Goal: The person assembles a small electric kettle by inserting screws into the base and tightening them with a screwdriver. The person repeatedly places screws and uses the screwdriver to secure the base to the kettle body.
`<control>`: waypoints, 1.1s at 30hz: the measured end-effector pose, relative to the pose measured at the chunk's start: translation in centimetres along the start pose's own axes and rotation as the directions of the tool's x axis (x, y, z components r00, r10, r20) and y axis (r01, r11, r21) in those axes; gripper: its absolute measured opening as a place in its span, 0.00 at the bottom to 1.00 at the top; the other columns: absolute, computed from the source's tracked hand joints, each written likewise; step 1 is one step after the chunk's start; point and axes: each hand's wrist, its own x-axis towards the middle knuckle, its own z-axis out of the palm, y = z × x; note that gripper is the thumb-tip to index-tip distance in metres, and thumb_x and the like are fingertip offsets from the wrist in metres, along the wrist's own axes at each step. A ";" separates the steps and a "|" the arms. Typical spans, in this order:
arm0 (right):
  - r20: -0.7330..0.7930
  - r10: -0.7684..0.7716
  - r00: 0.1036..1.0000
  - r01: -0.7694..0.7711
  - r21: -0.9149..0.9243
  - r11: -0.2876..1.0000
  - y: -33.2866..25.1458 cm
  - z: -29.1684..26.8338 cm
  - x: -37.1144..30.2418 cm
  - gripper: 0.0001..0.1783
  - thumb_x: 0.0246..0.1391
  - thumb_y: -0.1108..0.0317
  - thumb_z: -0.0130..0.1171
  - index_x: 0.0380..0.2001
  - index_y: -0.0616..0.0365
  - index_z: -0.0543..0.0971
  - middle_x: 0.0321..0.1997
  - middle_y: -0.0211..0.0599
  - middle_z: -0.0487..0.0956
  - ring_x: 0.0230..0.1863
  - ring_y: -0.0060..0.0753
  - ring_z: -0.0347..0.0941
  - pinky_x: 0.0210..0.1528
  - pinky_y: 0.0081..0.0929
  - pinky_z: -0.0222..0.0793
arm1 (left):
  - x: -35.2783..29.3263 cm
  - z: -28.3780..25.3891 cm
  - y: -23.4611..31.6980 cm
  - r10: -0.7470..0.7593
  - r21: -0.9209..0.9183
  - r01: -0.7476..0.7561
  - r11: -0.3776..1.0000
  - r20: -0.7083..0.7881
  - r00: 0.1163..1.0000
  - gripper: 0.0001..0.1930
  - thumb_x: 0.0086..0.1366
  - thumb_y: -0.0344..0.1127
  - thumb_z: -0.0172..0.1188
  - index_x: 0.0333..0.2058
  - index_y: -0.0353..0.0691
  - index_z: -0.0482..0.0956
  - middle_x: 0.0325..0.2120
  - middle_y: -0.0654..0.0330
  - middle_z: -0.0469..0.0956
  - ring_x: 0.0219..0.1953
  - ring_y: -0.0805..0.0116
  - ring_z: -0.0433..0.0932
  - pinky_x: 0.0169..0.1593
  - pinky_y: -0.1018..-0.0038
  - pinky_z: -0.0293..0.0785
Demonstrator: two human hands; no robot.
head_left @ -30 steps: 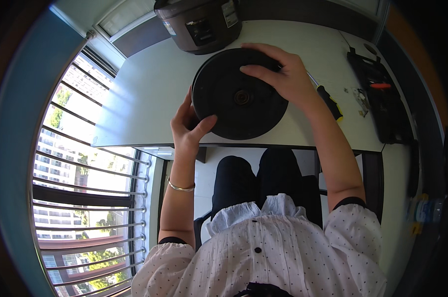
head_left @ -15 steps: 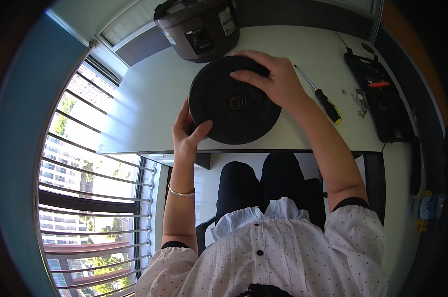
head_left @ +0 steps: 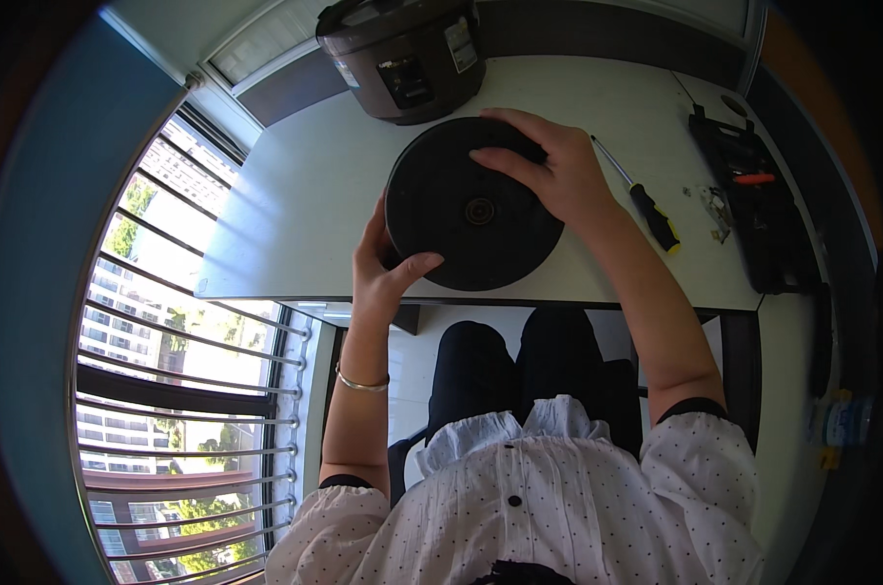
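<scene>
Though apart, left hand (head_left: pixel 377 275) low and right hand (head_left: pixel 564 175) high, both hands tight around the black disc (head_left: pixel 451 230).

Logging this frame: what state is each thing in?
black disc, held by its rim in both hands
left hand, gripping lower left
right hand, gripping upper right
screwdriver, lying on the table
cooker, standing upright
tool case, apparently open
small metal parts, loose
</scene>
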 end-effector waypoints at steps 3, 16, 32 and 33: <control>-0.012 -0.027 1.000 0.027 -0.010 1.000 0.2 0.2 0.0 0.21 0.48 0.63 0.68 0.46 0.58 0.79 0.40 0.41 0.82 0.40 0.35 0.81 0.44 0.26 0.75 | 0.1 0.3 0.2 0.004 0.007 -0.004 1.000 -0.015 1.000 0.45 0.43 0.29 0.68 0.62 0.28 0.60 0.43 0.49 0.77 0.44 0.60 0.79 0.50 0.70 0.75; -0.027 -0.003 1.000 0.006 0.114 0.993 0.7 0.5 -0.1 0.24 0.47 0.63 0.69 0.48 0.58 0.78 0.40 0.40 0.82 0.40 0.33 0.80 0.45 0.25 0.74 | 0.3 0.6 -0.5 0.036 0.061 -0.032 0.998 -0.069 0.997 0.44 0.44 0.31 0.68 0.61 0.27 0.60 0.43 0.50 0.78 0.43 0.62 0.79 0.50 0.70 0.75; -0.144 0.299 0.943 -0.260 0.241 0.935 0.4 -1.1 -5.4 0.26 0.55 0.54 0.62 0.51 0.60 0.77 0.50 0.42 0.79 0.53 0.36 0.74 0.56 0.29 0.65 | 0.4 0.3 -0.3 0.007 0.047 -0.002 0.999 -0.107 0.994 0.38 0.45 0.31 0.68 0.57 0.29 0.68 0.37 0.54 0.79 0.38 0.66 0.79 0.46 0.74 0.75; -0.150 0.297 0.943 -0.260 0.227 0.939 0.3 -1.0 -6.1 0.26 0.55 0.54 0.62 0.51 0.60 0.77 0.50 0.42 0.79 0.53 0.36 0.74 0.57 0.29 0.65 | 0.5 0.4 -0.1 0.001 0.046 0.004 0.999 -0.113 0.994 0.37 0.45 0.32 0.68 0.56 0.28 0.69 0.36 0.54 0.79 0.37 0.67 0.78 0.45 0.74 0.75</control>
